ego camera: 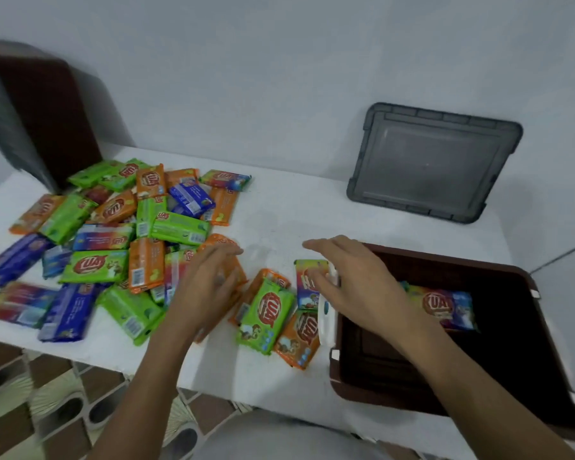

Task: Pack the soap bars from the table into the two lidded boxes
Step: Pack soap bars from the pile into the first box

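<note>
Several wrapped soap bars in green, orange, blue and rainbow wrappers lie heaped on the left half of the white table (279, 214). My left hand (210, 283) hovers flat over an orange bar (219, 242) at the heap's right edge, fingers straight. My right hand (349, 280) reaches left over the brown box's rim, fingers extended above a rainbow bar (304, 287). A green bar (266, 315) and an orange bar (299, 336) lie between my hands. The open brown box (445, 260) at the right holds one rainbow bar (445, 307).
A grey lid (435, 161) leans against the wall behind the brown box. A second brown box (47, 117) with its dark lid (4, 121) stands tilted at the far left. The table's front edge runs over a patterned floor (47, 410).
</note>
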`<state>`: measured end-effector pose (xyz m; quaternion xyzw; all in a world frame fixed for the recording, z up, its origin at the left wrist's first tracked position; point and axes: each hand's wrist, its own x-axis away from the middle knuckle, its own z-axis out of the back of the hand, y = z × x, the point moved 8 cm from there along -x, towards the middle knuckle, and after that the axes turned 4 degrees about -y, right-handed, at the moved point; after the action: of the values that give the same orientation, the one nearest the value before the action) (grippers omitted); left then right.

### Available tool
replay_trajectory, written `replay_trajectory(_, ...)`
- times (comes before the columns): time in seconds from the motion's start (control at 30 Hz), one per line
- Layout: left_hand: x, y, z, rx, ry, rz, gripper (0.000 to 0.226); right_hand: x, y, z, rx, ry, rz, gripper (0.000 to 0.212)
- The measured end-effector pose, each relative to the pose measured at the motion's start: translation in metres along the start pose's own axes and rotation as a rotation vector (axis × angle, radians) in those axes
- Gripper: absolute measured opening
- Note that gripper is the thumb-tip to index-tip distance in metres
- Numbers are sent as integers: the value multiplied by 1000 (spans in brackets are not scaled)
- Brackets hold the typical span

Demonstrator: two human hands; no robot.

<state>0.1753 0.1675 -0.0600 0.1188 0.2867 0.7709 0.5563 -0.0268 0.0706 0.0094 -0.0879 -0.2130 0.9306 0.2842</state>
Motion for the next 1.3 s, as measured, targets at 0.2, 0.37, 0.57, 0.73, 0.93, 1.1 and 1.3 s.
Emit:
replay_trajectory(0.2,-15,-52,9,-199,-274,84,69,-42,-42,-79,213,-498,83,69)
replay_trajectory(0.37,-20,-74,-9,-268,-492,62,99,-44,-44,-125,395,-794,168,92)
replay_trajectory(0.57,-24,-79,-22,-294,-508,54,109,-43,-48,-140,499,-741,267,86)
replay_trajectory(0.73,-28,-72,-20,-252,-460,-3,103,-48,-57,-134,495,-646,382,77)
replay_trajectory(0.93,-30,-64,-17,-231,-418,-18,98,-61,-54,-99,326,-510,222,71)
replay_trajectory(1.1,-33,-55,-1,-27,-311,21,91,-64,-44,-39,-27,-259,51,75)
replay_trajectory(1.3,-34,-12,10,898,-288,202,63,-40,-12,21,-588,54,-39,47)
